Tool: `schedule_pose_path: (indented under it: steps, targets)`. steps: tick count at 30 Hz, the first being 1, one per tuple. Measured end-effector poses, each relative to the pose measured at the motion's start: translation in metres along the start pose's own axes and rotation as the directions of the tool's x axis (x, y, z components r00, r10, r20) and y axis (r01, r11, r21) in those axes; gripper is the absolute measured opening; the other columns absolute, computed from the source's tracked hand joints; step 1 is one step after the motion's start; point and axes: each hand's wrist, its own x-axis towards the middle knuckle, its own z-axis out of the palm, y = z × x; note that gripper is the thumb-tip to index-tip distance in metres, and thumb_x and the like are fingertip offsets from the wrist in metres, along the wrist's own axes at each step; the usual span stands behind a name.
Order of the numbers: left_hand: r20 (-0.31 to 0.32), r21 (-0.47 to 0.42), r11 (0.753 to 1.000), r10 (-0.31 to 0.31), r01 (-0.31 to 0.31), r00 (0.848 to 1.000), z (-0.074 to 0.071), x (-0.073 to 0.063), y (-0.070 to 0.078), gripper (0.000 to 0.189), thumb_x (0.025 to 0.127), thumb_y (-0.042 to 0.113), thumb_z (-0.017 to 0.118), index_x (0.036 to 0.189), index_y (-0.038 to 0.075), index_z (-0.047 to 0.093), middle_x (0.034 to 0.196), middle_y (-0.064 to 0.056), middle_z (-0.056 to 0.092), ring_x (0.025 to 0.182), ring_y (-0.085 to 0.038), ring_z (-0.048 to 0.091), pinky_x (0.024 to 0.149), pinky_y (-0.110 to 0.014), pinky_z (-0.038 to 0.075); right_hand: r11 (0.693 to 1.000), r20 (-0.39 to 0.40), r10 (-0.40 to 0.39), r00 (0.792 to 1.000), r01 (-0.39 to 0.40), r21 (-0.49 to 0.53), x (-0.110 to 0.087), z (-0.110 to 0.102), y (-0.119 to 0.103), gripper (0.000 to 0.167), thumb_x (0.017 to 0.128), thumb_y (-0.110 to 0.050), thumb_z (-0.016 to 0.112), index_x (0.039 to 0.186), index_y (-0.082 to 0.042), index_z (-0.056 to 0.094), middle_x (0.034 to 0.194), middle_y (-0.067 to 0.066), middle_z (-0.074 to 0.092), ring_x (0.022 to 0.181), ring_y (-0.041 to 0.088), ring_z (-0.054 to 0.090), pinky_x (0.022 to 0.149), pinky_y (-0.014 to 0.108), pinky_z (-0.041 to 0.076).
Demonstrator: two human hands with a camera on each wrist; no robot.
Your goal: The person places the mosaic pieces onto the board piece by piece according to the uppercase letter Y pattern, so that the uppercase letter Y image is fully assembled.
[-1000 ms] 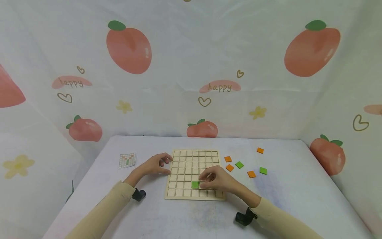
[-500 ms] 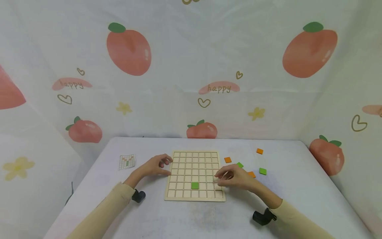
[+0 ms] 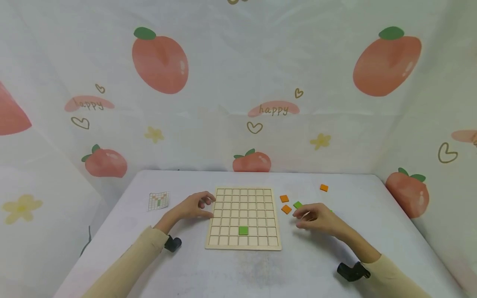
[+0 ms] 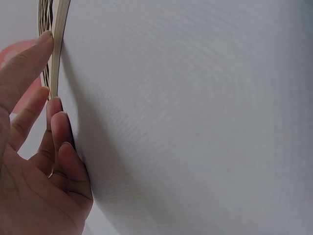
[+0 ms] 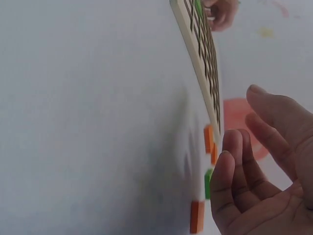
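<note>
A square wooden grid board (image 3: 243,216) lies on the table with one green tile (image 3: 243,230) set in a cell of its second row from the front. My left hand (image 3: 194,205) rests at the board's left edge, thumb and fingertips right at the rim, as the left wrist view also shows. My right hand (image 3: 316,217) hovers to the right of the board, fingers loosely bent, thumb apart and nothing between them. Just beyond its fingertips lie a loose green tile (image 3: 297,205) and an orange tile (image 3: 286,209). The right hand hides other tiles in the head view.
Another orange tile (image 3: 284,198) lies by the board's right edge, and one more orange tile (image 5: 197,217) shows low in the right wrist view. Farther back sits a lone orange tile (image 3: 324,188). A small printed grid card (image 3: 158,201) lies at the table's left.
My right hand has moved from over the board, beside the green tile, rightward to the loose tiles. The left hand has stayed at the board's edge.
</note>
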Motion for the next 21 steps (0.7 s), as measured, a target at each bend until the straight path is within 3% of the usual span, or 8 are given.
schedule_pose_path:
  steps: [5, 14, 21]
  targets:
    - [0.002, 0.0, 1.0, 0.0, 0.0, 1.0, 0.0, 0.001, -0.001, 0.049, 0.082, 0.018, 0.087, 0.124, 0.007, 0.063, 0.103, -0.003, 0.058, 0.087, -0.021, 0.052, 0.078, -0.038, 0.044, 0.999, -0.044, 0.045, 0.998, -0.046, -0.023, -0.012, -0.016, 0.006, 0.03, 0.088, -0.011, 0.081, 0.114, 0.002, 0.071, 0.106, 0.016, 0.069, 0.082, 0.022, 0.068, 0.07, 0.028, 0.053]
    - [-0.002, -0.011, 1.0, -0.022, 0.022, 1.0, 0.001, 0.001, -0.003, 0.049, 0.082, 0.018, 0.087, 0.123, 0.008, 0.063, 0.102, -0.002, 0.058, 0.087, -0.021, 0.051, 0.078, -0.038, 0.044, 0.996, -0.116, 0.057, 0.992, -0.065, -0.068, -0.032, -0.045, 0.013, 0.032, 0.09, -0.011, 0.079, 0.117, 0.005, 0.069, 0.109, 0.017, 0.07, 0.089, 0.023, 0.069, 0.073, 0.029, 0.055]
    - [-0.005, -0.019, 0.999, -0.034, 0.034, 0.999, 0.002, 0.001, -0.003, 0.049, 0.081, 0.018, 0.088, 0.122, 0.008, 0.064, 0.101, -0.001, 0.058, 0.087, -0.021, 0.051, 0.078, -0.038, 0.044, 0.988, -0.192, 0.089, 0.977, -0.111, -0.104, -0.041, -0.063, 0.017, 0.034, 0.089, -0.011, 0.08, 0.117, 0.004, 0.069, 0.109, 0.017, 0.07, 0.092, 0.018, 0.068, 0.075, 0.027, 0.054]
